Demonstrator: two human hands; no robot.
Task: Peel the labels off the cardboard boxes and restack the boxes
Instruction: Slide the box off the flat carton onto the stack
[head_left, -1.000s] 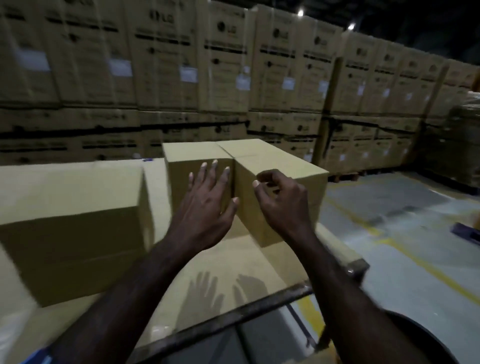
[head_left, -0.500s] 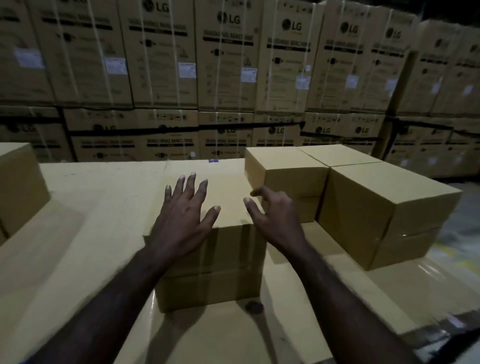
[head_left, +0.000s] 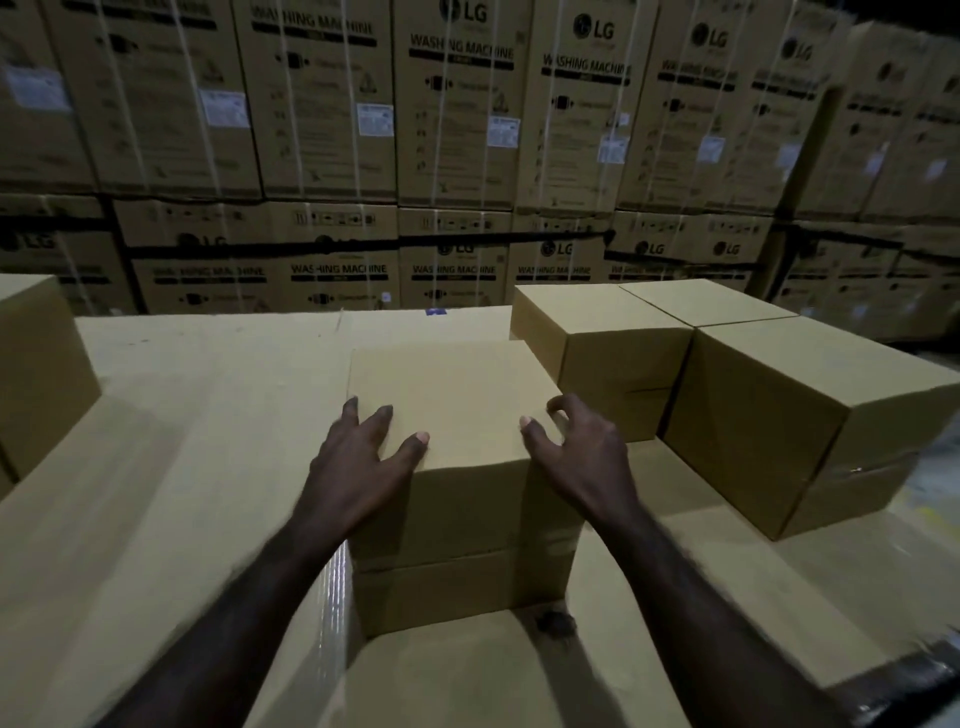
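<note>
A plain brown cardboard box stands in the middle on a wide cardboard surface. No label shows on its top or near face. My left hand rests on the box's near left corner, fingers spread on the top. My right hand is at the near right corner, thumb on the top and fingers curled over the right edge. Shiny clear tape runs down the box's left side.
Two more plain boxes stand close on the right, with a third one behind them. Another plain box sits at the far left. A wall of stacked washing machine cartons fills the background. A dark metal edge shows bottom right.
The view swung left from the right-hand boxes to the middle box. Both hands came onto that box and drew back to its near corners; the right fingers curled over the edge.
</note>
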